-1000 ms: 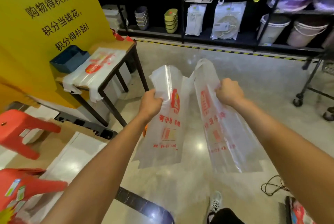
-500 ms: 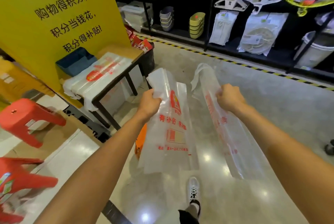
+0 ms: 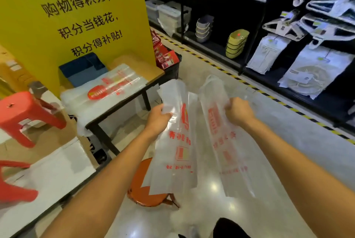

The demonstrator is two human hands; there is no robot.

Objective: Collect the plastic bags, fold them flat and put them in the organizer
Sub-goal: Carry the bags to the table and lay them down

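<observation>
My left hand [image 3: 158, 117] grips the top of a clear plastic bag [image 3: 176, 153] with red print, which hangs down in front of me. My right hand [image 3: 238, 112] grips a second clear bag [image 3: 228, 153], also hanging, a little to the right. The two bags hang side by side, apart. More clear bags with a red logo [image 3: 107, 88] lie flat on the small wooden table [image 3: 138, 65] at the left. A dark blue organizer bin [image 3: 82, 69] stands at the back of that table against the yellow sign.
A yellow sign board [image 3: 73, 11] rises behind the table. Red stools [image 3: 25, 111] stand at the left, an orange round stool [image 3: 148, 189] sits on the floor below the bags. Black shelves [image 3: 269, 32] with goods line the right. A black basket [image 3: 171, 65] holds red packets.
I have stepped closer to the table and turned left. Both hands still hold their bags, which now hang nearer the table, above the orange stool.
</observation>
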